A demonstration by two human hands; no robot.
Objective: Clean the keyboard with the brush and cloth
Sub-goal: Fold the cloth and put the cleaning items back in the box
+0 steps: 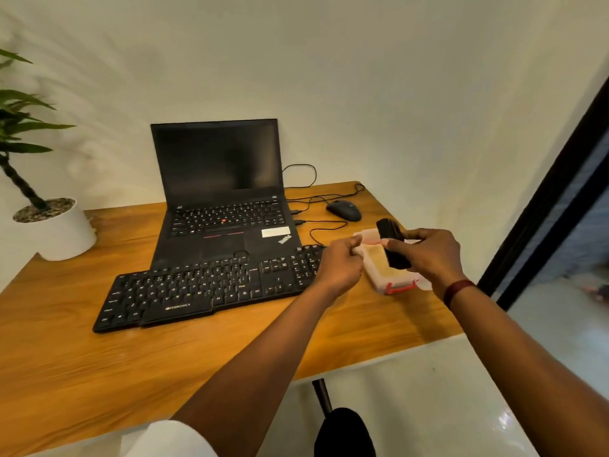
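Right hand [428, 255] clamps its fingers round the black oblong brush [392, 245], tilted over the clear plastic box with red clips [400, 286]; left hand [341, 263], fingers curled, pinches that box's left rim; the black full-size keyboard [204, 288] lies on the wooden table [66, 374], just left of the box.

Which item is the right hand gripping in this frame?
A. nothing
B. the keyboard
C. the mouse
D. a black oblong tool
D: the right hand grips the black oblong tool above the clear plastic box, while the mouse lies untouched farther back.
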